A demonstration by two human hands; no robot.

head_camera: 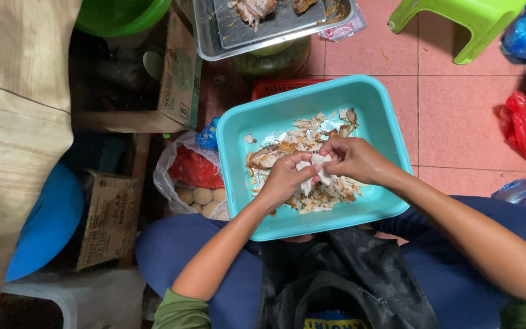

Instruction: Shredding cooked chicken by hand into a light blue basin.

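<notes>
Nearest the camera, a black plastic bag lies across the lap of a person seated in blue trousers, and a teal tub rests on the knees just beyond it. Over the middle of the tub both hands meet on one pale piece of meat: the left hand pinches it from the near side, fingers closed on it, and the right hand grips its far end, also closed on it. To shred it well, it seems best to keep the piece low over the tub, pull along the grain in thin strips, and let them drop onto the shredded meat already spread from the centre toward the tub's near edge — not over the rim onto the bag. Feeling for bone or gristle between the fingertips looks worthwhile before each pull. Beyond the tub's far edge, on the pink tiled floor, stands a metal tray with more cooked pieces; a green stool stands to the far right, and a red bag lies by the right edge.
</notes>
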